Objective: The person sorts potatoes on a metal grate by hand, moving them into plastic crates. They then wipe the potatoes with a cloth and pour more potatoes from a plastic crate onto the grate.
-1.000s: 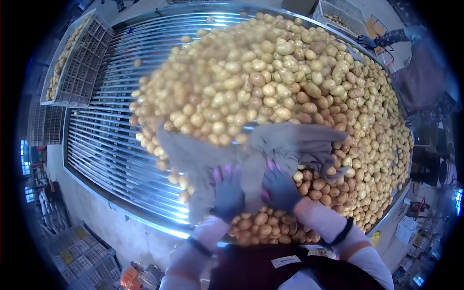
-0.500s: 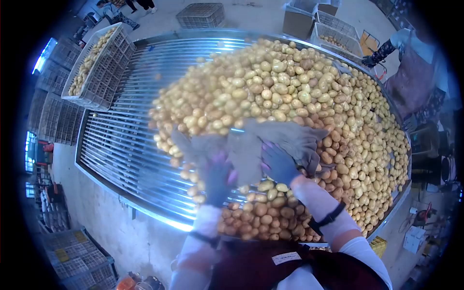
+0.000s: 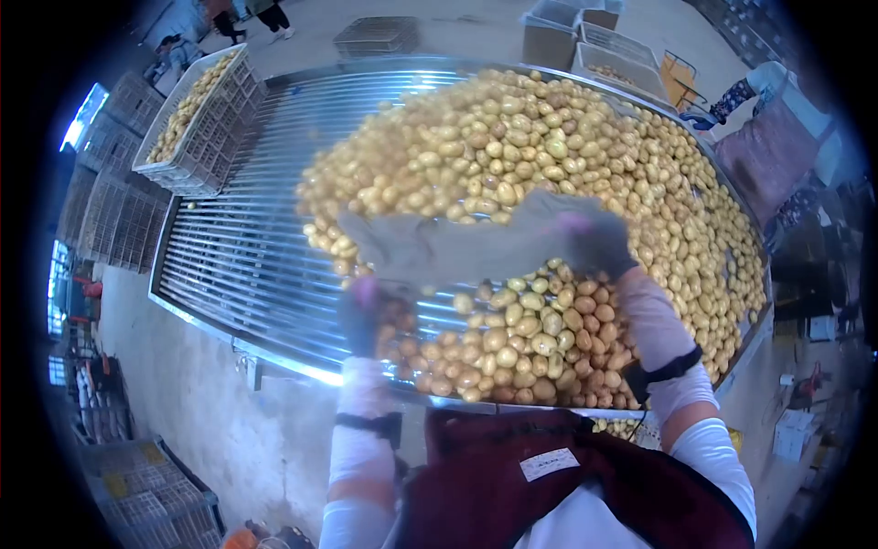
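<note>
A grey cloth (image 3: 457, 252) is spread wide between my hands over a heap of small yellow-brown potatoes (image 3: 540, 137). My gloved right hand (image 3: 596, 243) is closed on the cloth's right end. At its lower left corner, my gloved left hand (image 3: 359, 316) looks closed on the fabric, though motion smears its fingers. Both gloves are grey with pink fingertips. Below the cloth, browner potatoes (image 3: 512, 352) lie along the near edge of the sorting table.
Metal rollers (image 3: 247, 247) show on the table's left side. A crate of potatoes (image 3: 197, 119) stands at the far left corner. Boxes (image 3: 551, 35) and a low crate (image 3: 375, 37) are beyond the table. Another person (image 3: 773, 137) stands at the right edge.
My hands have moved apart: the right went up and right, the left down and left. The cloth, bunched up before, is now stretched sideways between them. The view has shifted slightly.
</note>
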Available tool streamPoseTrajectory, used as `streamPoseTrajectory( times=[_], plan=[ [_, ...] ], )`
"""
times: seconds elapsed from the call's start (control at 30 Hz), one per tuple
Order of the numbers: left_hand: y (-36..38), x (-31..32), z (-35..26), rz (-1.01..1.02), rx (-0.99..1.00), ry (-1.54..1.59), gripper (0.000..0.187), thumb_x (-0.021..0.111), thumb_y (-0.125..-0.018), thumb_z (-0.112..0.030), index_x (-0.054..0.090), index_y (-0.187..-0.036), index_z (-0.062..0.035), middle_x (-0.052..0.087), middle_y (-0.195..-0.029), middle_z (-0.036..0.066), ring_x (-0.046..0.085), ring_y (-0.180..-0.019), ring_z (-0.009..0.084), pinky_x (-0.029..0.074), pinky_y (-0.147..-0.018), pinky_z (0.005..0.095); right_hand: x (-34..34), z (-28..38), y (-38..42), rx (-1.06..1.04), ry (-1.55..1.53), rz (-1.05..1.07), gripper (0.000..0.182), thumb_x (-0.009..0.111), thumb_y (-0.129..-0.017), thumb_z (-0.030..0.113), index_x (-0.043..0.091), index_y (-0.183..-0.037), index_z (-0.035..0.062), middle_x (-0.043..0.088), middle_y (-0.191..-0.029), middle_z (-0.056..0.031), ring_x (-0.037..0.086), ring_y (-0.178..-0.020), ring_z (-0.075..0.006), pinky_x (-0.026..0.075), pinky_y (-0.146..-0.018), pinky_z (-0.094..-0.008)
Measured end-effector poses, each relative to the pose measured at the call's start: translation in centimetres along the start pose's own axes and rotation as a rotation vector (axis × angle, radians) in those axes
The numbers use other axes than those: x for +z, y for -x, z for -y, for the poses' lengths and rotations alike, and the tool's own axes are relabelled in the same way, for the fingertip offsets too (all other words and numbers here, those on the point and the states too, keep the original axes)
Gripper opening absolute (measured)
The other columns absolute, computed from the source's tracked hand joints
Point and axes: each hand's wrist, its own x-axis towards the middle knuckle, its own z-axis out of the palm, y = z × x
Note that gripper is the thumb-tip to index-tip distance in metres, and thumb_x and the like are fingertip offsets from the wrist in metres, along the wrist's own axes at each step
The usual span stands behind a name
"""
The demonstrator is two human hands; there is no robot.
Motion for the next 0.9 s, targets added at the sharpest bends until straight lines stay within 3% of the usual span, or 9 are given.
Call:
streamPoseTrajectory(
  times=[0.1, 0.2, 0.27, 0.33, 0.4, 0.53, 0.6, 0.77, 0.9],
  plan=[
    [0.5, -4.6, -1.5, -0.155, 0.038, 0.178, 0.029, 0.061, -0.101, -0.032, 0.068, -0.113, -0.0076, 0.066, -0.094, 0.003, 0.062, -0.088, 0.0146, 0.051, -0.079, 0.0311, -7.1, -1.8, 5.5, 0.428, -0.396, 0.018, 0.029, 0.061, -0.096, 0.041, 0.075, -0.091, 0.0157, 0.062, -0.061, -0.0083, 0.062, -0.055, -0.0280, 0.049, -0.054, -0.0386],
    [3.2, -9.2, -1.7, -0.132, 0.280, 0.035, 0.037, 0.062, -0.100, -0.036, 0.066, -0.119, -0.0044, 0.067, -0.102, 0.005, 0.063, -0.093, 0.0147, 0.051, -0.083, 0.0291, -12.8, 1.2, 10.5, 0.425, -0.266, 0.087, 0.042, 0.061, -0.097, 0.045, 0.073, -0.074, 0.0119, 0.062, -0.060, -0.0101, 0.060, -0.049, -0.0235, 0.048, -0.053, -0.0359],
    [7.1, -11.0, -3.6, 0.013, 0.090, 0.039, 0.044, 0.065, -0.098, -0.041, 0.065, -0.119, -0.0023, 0.068, -0.103, 0.005, 0.062, -0.095, 0.0119, 0.050, -0.085, 0.0283, -14.5, 3.4, 14.5, 0.560, -0.190, 0.248, 0.044, 0.063, -0.096, 0.046, 0.072, -0.070, 0.0114, 0.062, -0.056, -0.0093, 0.059, -0.049, -0.0228, 0.047, -0.053, -0.0369],
    [8.9, -13.0, 0.1, 0.263, -0.185, -0.490, 0.043, 0.074, -0.091, -0.036, 0.065, -0.118, -0.0033, 0.071, -0.102, 0.006, 0.065, -0.097, 0.0155, 0.051, -0.087, 0.0324, -13.8, 4.4, 18.2, 0.557, -0.140, 0.349, 0.035, 0.070, -0.092, 0.039, 0.074, -0.074, 0.0094, 0.064, -0.060, -0.0096, 0.060, -0.051, -0.0236, 0.048, -0.055, -0.0365],
    [11.0, -13.4, 4.0, 0.425, 0.236, -0.646, 0.043, 0.080, -0.083, -0.026, 0.065, -0.117, -0.0050, 0.071, -0.101, 0.008, 0.067, -0.097, 0.0255, 0.052, -0.088, 0.0394, -9.8, 4.9, 23.0, 0.336, -0.194, -0.055, 0.023, 0.077, -0.087, 0.025, 0.073, -0.101, 0.0075, 0.073, -0.093, -0.0103, 0.067, -0.074, -0.0267, 0.053, -0.066, -0.0361],
    [10.5, -5.3, 0.7, 0.383, 0.336, -0.456, 0.045, 0.078, -0.082, -0.023, 0.062, -0.121, -0.0082, 0.064, -0.119, 0.014, 0.062, -0.105, 0.0328, 0.051, -0.087, 0.0423, -3.3, 8.4, 25.6, 0.318, -0.265, 0.173, 0.036, 0.070, -0.088, 0.027, 0.068, -0.119, 0.0103, 0.063, -0.129, -0.0110, 0.054, -0.126, -0.0347, 0.041, -0.105, -0.0473],
    [12.6, 1.0, 2.1, 0.514, 0.474, -0.340, 0.056, 0.076, -0.083, -0.041, 0.062, -0.127, -0.0098, 0.061, -0.128, 0.015, 0.056, -0.121, 0.0377, 0.040, -0.104, 0.0538, -1.6, 11.3, 22.5, 0.248, -0.224, 0.375, 0.047, 0.067, -0.087, 0.035, 0.062, -0.127, 0.0116, 0.050, -0.145, -0.0102, 0.039, -0.139, -0.0360, 0.031, -0.112, -0.0551],
    [10.6, 12.3, -4.6, 0.744, 0.437, -0.898, 0.092, 0.072, -0.081, -0.054, 0.033, -0.153, -0.0142, 0.026, -0.162, 0.015, 0.023, -0.148, 0.0410, 0.011, -0.115, 0.0682, 0.3, 11.0, 16.0, 0.267, -0.212, 0.345, 0.054, 0.066, -0.081, 0.037, 0.057, -0.129, 0.0148, 0.046, -0.146, -0.0111, 0.041, -0.134, -0.0366, 0.037, -0.103, -0.0572],
    [2.6, 20.5, -3.0, 0.339, 0.520, -0.931, 0.096, 0.071, -0.083, -0.050, 0.025, -0.158, -0.0118, 0.020, -0.164, 0.018, 0.017, -0.152, 0.0399, 0.007, -0.119, 0.0654, 6.5, 10.8, 10.7, 0.279, -0.135, 0.230, 0.073, 0.066, -0.080, 0.035, 0.043, -0.145, 0.0111, 0.038, -0.153, -0.0155, 0.035, -0.139, -0.0406, 0.029, -0.111, -0.0591]
  ],
)
